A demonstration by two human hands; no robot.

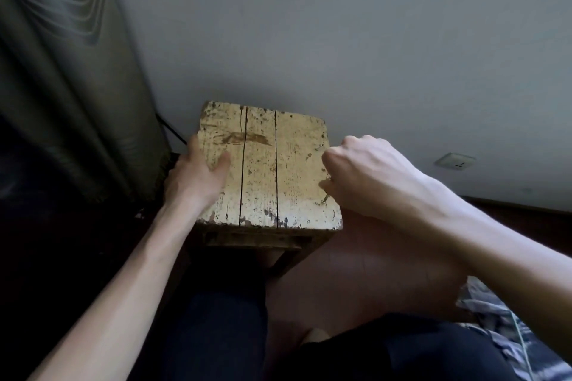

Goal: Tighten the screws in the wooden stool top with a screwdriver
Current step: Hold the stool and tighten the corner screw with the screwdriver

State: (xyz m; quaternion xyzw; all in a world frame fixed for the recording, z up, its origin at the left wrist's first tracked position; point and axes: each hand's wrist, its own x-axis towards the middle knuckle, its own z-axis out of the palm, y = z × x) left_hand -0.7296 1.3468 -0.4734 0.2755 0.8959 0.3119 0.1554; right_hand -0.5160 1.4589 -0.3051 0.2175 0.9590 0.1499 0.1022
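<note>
In the middle of the view, close against a pale grey wall: a wooden stool top, rectangular, its cream paint worn and flaking, split by two dark cracks running front to back. Seen from above, from a seated position, with dark trouser legs along the bottom edge.

Grips the left edge of the wooden stool top with the left hand: thumb lying flat on the painted surface, the other fingers wrapped down over the side and mostly out of sight.

Holds the right hand over the right front part of the top, fingers curled into a tight fist round a screwdriver. Shows only the thin metal tip of the tool below the fist, slanted, touching the wood near the right edge, towards the front corner. Hides the handle wholly inside the fist. Too small and blurred to tell what lies under the tip.

To the left, a dark green curtain, hanging in folds down to the floor. To the right, low on the wall, a white wall socket. Under the right forearm, reddish-brown floor. At the bottom right corner, a patch of checked cloth.
</note>
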